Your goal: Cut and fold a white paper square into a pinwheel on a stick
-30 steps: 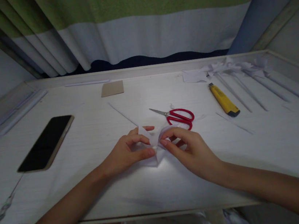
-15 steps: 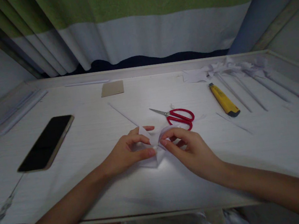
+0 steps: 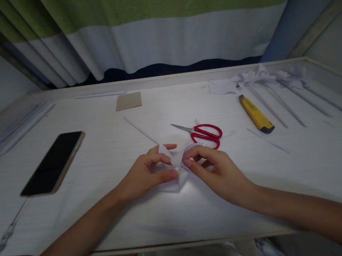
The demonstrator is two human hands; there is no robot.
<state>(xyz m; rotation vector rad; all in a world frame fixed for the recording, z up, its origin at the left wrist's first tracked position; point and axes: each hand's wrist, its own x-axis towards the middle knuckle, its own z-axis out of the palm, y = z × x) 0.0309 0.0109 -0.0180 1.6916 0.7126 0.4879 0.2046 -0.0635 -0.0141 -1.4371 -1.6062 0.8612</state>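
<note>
Near the front middle of the table, a white paper flower [image 3: 171, 186] with a thin rolled paper stem [image 3: 140, 130] is between my hands. The stem points away to the upper left. My left hand [image 3: 148, 171] is closed on the flower's centre, thumb and fingers around the paper. Between thumb and index finger, my right hand [image 3: 216, 170] pinches a petal on the right side. Just beyond the right hand lie red-handled scissors [image 3: 205, 133], their blades pointing left. Part of the paper is hidden behind my fingers.
A phone [image 3: 54, 164] lies at left, near rolled paper sticks [image 3: 28, 129]. A cardboard square [image 3: 128, 101] is at the back. On the right are a yellow utility knife [image 3: 255, 113], a paper strip [image 3: 268, 141] and several finished-looking paper flowers [image 3: 280, 76] with stems.
</note>
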